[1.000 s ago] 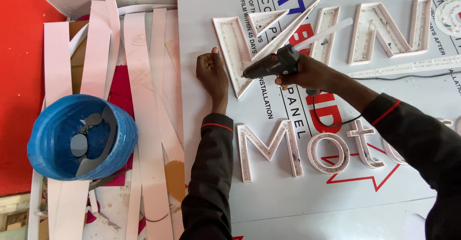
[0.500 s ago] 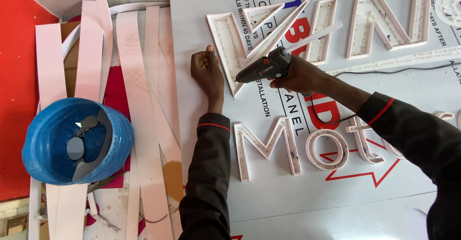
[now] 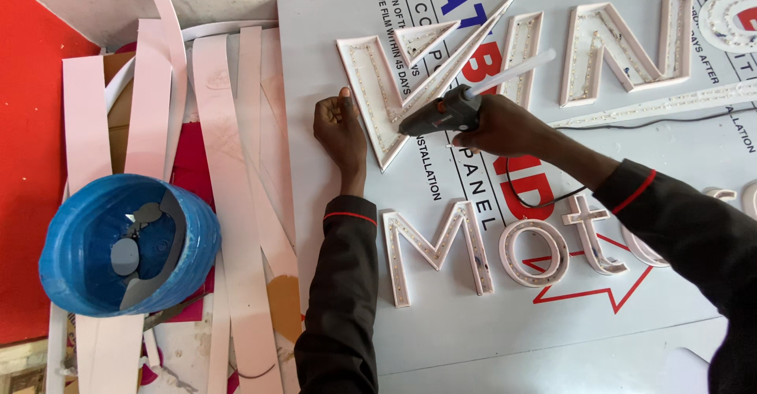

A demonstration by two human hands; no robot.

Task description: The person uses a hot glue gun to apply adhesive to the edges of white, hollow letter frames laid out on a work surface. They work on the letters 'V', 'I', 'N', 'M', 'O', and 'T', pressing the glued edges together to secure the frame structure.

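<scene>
We work on the white sign panel [image 3: 473,339]. Our left hand [image 3: 341,130] presses flat, unclenched, on the left edge of the V-shaped channel letter [image 3: 378,98], far left on the panel. Our right hand [image 3: 505,126] grasps the glue gun [image 3: 441,116], nozzle at the letter. Risk: released pressure shifts the letter; the cord [image 3: 524,197] may snag neighbouring letters.

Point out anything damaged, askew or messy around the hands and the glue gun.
The blue plastic bowl has a broken, jagged bottom. Pink strips lie loosely overlapped left of the white panel. The channel letters look orderly.
</scene>
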